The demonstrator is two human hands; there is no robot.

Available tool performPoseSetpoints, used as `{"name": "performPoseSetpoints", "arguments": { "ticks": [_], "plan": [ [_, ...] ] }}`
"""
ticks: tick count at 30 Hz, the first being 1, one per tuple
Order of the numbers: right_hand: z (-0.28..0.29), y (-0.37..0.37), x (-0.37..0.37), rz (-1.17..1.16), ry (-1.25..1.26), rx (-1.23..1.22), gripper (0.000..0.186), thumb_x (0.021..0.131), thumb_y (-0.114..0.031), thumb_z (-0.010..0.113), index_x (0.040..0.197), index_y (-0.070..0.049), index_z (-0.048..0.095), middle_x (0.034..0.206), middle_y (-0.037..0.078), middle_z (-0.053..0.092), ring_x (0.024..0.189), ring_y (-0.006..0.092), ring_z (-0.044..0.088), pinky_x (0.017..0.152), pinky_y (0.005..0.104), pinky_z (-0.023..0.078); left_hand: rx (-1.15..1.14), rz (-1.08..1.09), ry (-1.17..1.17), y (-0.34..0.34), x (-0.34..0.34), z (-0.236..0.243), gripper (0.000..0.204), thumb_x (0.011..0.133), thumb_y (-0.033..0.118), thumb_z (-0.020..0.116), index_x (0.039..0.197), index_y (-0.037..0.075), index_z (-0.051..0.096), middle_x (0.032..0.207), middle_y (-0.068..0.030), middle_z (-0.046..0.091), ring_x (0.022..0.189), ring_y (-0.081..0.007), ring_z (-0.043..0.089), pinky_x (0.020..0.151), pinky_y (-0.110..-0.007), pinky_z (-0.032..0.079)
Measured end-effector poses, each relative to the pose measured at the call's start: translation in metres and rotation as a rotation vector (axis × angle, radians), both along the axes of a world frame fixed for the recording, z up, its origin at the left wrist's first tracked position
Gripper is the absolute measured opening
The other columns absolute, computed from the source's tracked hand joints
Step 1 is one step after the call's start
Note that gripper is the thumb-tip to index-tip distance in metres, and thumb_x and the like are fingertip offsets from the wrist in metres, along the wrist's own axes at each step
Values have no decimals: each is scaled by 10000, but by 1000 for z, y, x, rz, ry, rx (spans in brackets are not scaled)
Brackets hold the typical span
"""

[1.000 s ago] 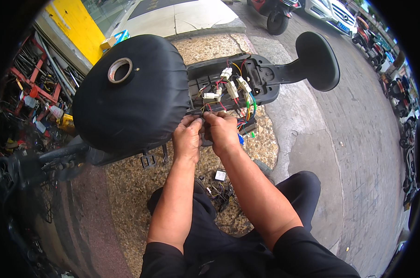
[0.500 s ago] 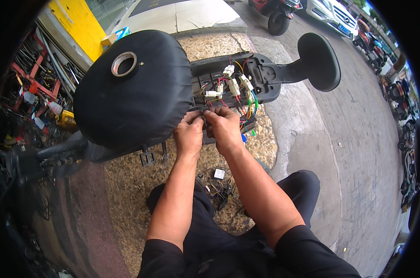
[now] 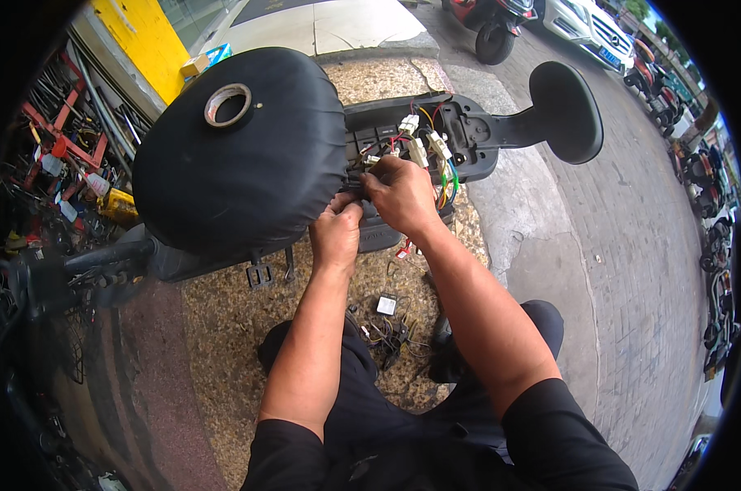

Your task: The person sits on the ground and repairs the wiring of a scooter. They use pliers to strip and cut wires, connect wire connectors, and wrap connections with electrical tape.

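Note:
An electric scooter's black body lies across in front of me, its wiring compartment (image 3: 456,123) uncovered. White plug connectors (image 3: 418,153) and coloured wires (image 3: 450,186) crowd the compartment. My right hand (image 3: 403,196) reaches over its near rim, fingers curled together beside the connectors; what they grip is hidden behind the knuckles. Close by, my left hand (image 3: 337,233) is closed at the near side, next to the seat's lower edge, and its fingertips are mostly covered. A black padded seat (image 3: 247,172) rises to the left, with a roll of tape (image 3: 228,105) lying on top.
On the speckled ground between my legs lie a small white square part (image 3: 387,305) and tangled wires (image 3: 399,335). A backrest (image 3: 565,112) juts out right. Tools and parts fill a rack (image 3: 72,147) at the left. Beyond are a red scooter (image 3: 495,33) and a white car (image 3: 583,33).
My right hand has moved up and inward over the compartment's rim, covering some connectors. My left hand has stayed nearly in place. A small red connector now shows hanging below the near side.

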State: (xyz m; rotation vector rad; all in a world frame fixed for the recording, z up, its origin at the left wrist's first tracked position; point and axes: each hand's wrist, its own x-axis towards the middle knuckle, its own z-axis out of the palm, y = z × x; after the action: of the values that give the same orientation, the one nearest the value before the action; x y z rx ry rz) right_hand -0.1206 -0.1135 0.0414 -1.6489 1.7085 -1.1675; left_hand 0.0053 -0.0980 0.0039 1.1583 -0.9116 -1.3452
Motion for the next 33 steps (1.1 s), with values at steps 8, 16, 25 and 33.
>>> {"name": "performPoseSetpoints", "arguments": {
  "ticks": [8,16,25,33],
  "plan": [
    [-4,10,-19,140,43,-14,201,865,-156,633,929,24,695,864,163,728,707,240,701,667,348,541,89,-20,175,4,1,10,166,873,43,603,1026,34,667,729,34,553,553,-40,448,450,-194,313],
    [-26,58,17,76,-959,398,327,934,-129,624,1207,50,599,799,64,644,528,88,528,449,245,398,147,-15,207,5,3,10,168,877,41,610,1032,34,676,741,9,575,552,-59,479,470,-207,338],
    [-74,52,47,-42,-633,15,456,963,-77,613,1389,38,496,843,34,655,717,74,578,636,230,482,110,-39,200,5,6,10,166,890,14,592,1040,4,661,840,-11,617,647,-74,527,578,-219,418],
    [-66,53,43,-56,-269,-137,451,879,10,519,1328,46,549,1135,224,675,1037,295,659,897,360,518,-62,34,39,4,-5,-5,151,891,16,608,1012,-34,683,929,-55,686,795,-93,604,723,-240,491]
  ]
}}
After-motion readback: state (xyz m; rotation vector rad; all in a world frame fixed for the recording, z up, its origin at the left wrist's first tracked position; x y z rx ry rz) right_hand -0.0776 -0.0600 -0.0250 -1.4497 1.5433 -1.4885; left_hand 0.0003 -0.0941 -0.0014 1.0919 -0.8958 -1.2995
